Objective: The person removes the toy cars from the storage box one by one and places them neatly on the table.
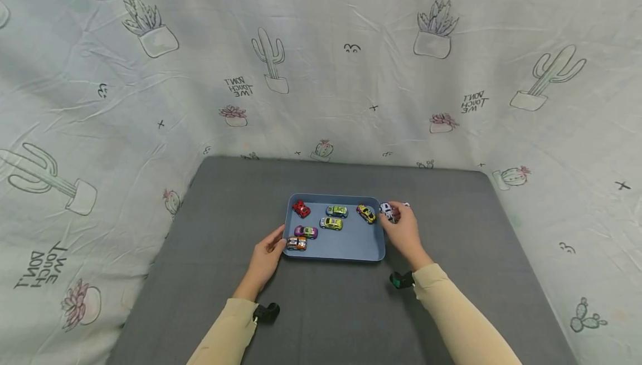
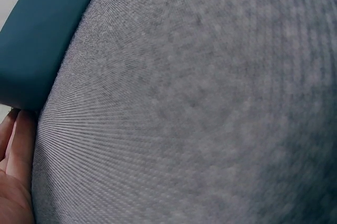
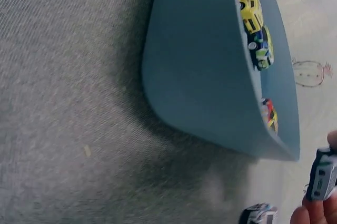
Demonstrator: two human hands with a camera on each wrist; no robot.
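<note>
A white toy car point(image 1: 387, 210) is pinched between the thumb and fingers of my right hand point(image 1: 403, 233), just beside the right rim of a blue-grey tray point(image 1: 346, 249). The same car point(image 3: 322, 175) shows at the right edge of the right wrist view. A second small car point(image 3: 259, 214) lies on the cloth below it, mostly behind the hand in the head view. My left hand point(image 1: 266, 254) touches the tray's left side near the front corner; in the left wrist view its fingers point(image 2: 22, 145) look fairly straight against the tray wall point(image 2: 39, 39).
Inside the tray are a red car point(image 1: 301, 209), a green car point(image 1: 336, 211), a yellow car point(image 1: 331, 223), a yellow-and-black car point(image 1: 366, 214), a purple car point(image 1: 306, 232) and an orange car point(image 1: 297, 243). Grey cloth point(image 1: 331, 309) covers the table. A cactus-print curtain point(image 1: 321, 92) hangs behind.
</note>
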